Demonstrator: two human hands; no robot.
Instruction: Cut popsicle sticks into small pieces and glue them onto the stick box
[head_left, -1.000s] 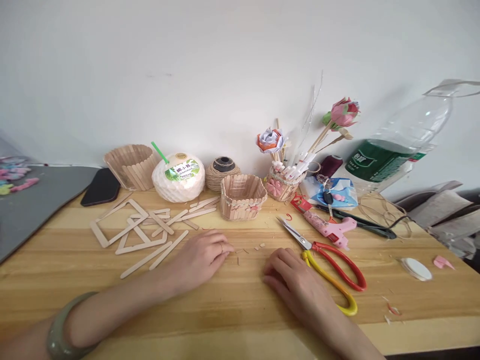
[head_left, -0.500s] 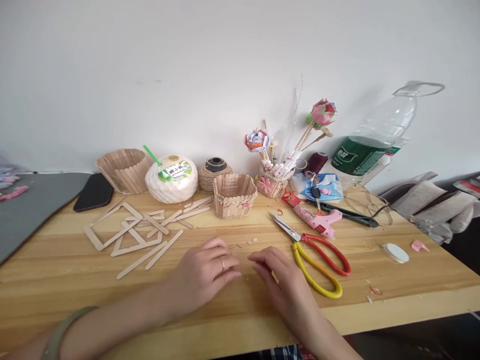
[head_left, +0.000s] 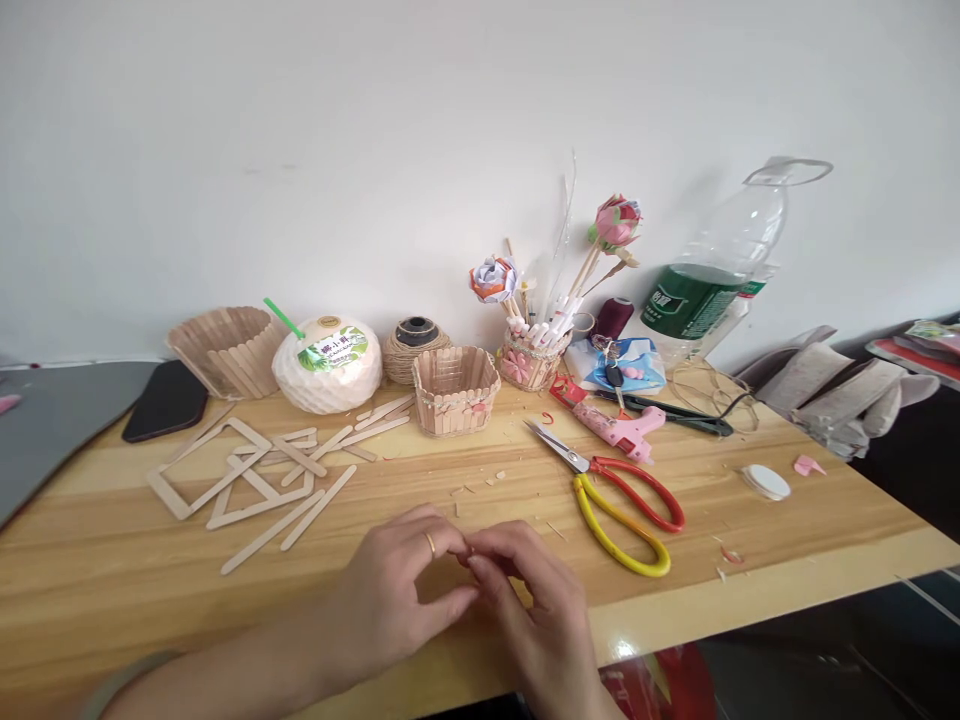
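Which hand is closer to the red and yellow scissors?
The right hand. It sits just left of the scissors, near the yellow handle loop. The left hand is farther left, fingertips meeting the right hand's, with the right hand between it and the scissors.

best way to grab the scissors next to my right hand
Take the scissors by the red and yellow handle loops, which lie nearest the table's front edge. Come from the front right with the right hand. The closed blades point away toward the popsicle-stick basket, so the loops are the safe, open end.

Whatever the left hand (head_left: 397, 590) and right hand (head_left: 536, 610) pinch — too small to tell, forearms cut off below.
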